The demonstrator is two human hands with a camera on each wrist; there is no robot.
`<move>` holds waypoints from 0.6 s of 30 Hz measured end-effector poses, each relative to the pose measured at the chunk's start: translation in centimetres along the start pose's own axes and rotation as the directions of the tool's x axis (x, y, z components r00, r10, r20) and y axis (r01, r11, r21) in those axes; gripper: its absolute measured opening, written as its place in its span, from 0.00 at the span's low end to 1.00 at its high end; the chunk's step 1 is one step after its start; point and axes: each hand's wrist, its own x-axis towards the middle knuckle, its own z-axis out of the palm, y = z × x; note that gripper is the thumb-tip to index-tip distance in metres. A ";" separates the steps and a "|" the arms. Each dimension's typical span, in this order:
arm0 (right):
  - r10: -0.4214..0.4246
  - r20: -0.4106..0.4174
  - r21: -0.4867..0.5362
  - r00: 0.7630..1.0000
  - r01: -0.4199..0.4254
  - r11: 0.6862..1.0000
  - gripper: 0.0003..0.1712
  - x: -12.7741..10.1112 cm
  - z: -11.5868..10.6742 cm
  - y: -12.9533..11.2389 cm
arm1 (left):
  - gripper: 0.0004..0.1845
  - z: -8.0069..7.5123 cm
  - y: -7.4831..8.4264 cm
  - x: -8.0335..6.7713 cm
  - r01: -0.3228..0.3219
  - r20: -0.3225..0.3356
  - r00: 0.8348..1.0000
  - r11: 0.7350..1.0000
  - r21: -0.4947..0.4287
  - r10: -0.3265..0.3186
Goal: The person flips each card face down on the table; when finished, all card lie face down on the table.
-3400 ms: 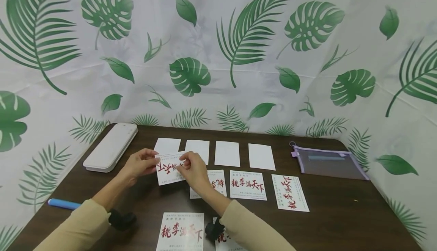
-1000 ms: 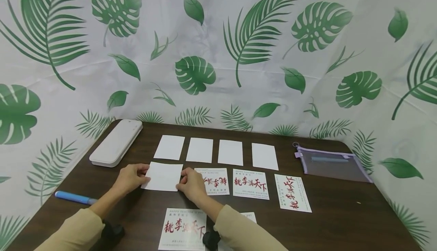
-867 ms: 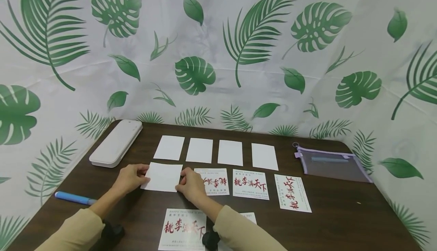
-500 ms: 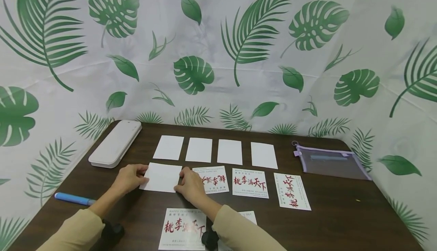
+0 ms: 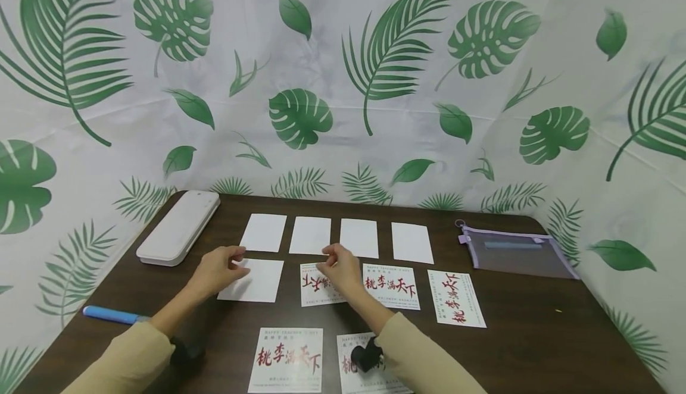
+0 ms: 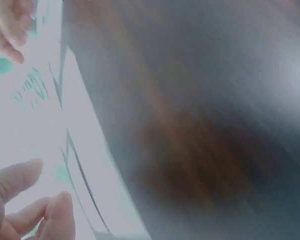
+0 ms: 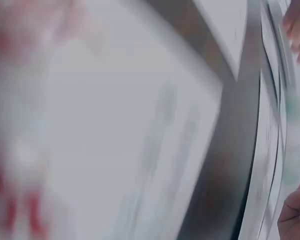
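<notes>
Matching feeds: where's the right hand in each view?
Head: right hand, around centre, below mid-height.
Left wrist: right hand, top-left corner.
Right wrist: right hand, lower right edge.
Shared landmark: left hand, respectively left of centre, bottom left, top right.

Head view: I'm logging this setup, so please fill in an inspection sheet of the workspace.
Surface: dark wood-grain table, with a tiny yellowish speck toward the right.
Job's things: five blank-faced white cards, four in the back row and one in the middle row; five printed cards, three in the middle row and two in front.
Clutter: white case at back left; blue pen-like item at left; purple-edged mesh pouch at right.
Grippers: left hand over the middle-row blank, fingers apart, holding nothing; right hand over the leftmost printed card in that row, contact unclear.
Cables: nothing seen.
Surroundings: leaf-print cloth behind the table.
</notes>
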 end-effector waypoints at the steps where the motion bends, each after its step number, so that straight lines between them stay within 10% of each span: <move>1: 0.013 -0.008 -0.011 1.000 -0.014 1.000 0.15 0.2 -0.8 0.5 | 0.23 0.4 0.6 0.2 -0.023 0.015 1.000 0.999 -0.032 0.023; 8: 0.087 0.020 -0.071 0.996 -0.085 0.994 0.15 0.7 -3.9 3.3 | 0.27 3.4 4.3 1.9 -0.036 0.157 0.986 0.985 -0.169 0.063; 18: 0.107 0.085 -0.115 0.991 -0.097 0.989 0.15 0.6 -4.6 4.2 | 0.27 6.2 5.7 3.4 -0.002 0.158 0.987 0.994 -0.105 0.019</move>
